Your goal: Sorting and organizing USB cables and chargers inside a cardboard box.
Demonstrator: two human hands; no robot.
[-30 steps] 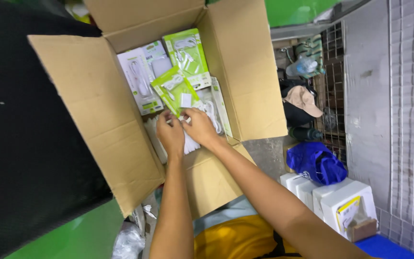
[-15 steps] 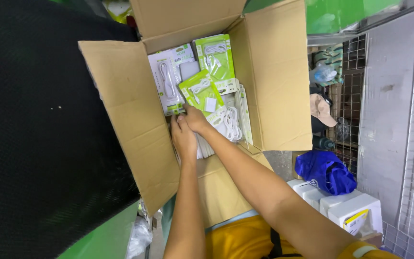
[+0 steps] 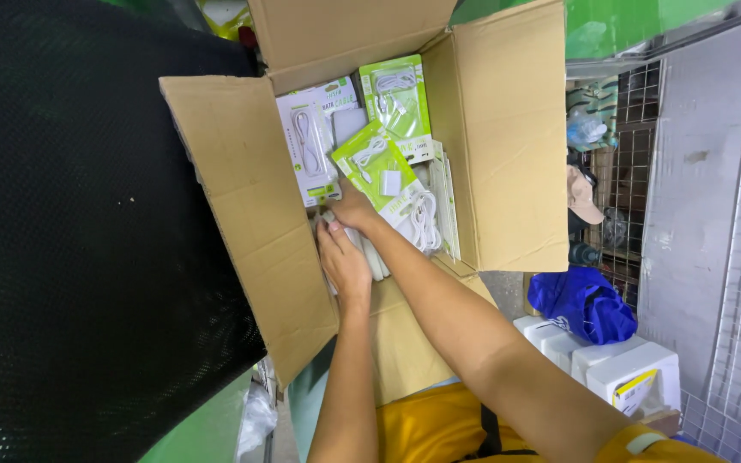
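While both bare arms reach down into an open cardboard box (image 3: 242, 223), the head camera shows the person's left hand (image 3: 342, 261) lying palm-down on a stack of white packs (image 3: 372, 255) near the box's left wall, fingers extended and pressed flat on it rather than curled around anything. The right hand (image 3: 355, 208) sits just beyond it, fingers tucked down at the lower edge of a green blister pack (image 3: 377, 165) holding a coiled white cable and a small white plug; whether those fingers actually pinch the card or merely touch it cannot be told, since the tips are hidden. Beside that pack lies a white blister pack (image 3: 309, 147) with a cable, and farther back stands a second green pack (image 3: 398, 96). A loose-looking coil of white cable in clear wrap (image 3: 423, 221) rests to the right, touching the forearm.

Such carded packs are judged light and fairly stiff, with smooth plastic fronts likely to slide over one another; the card edges, not the raised bubble, look like the surest place to hold them. Outside the box, a blue bag (image 3: 583, 302), white boxes (image 3: 619, 369) and a wire rack (image 3: 619, 171) crowd the right, and black mesh (image 3: 70, 257) fills the left.
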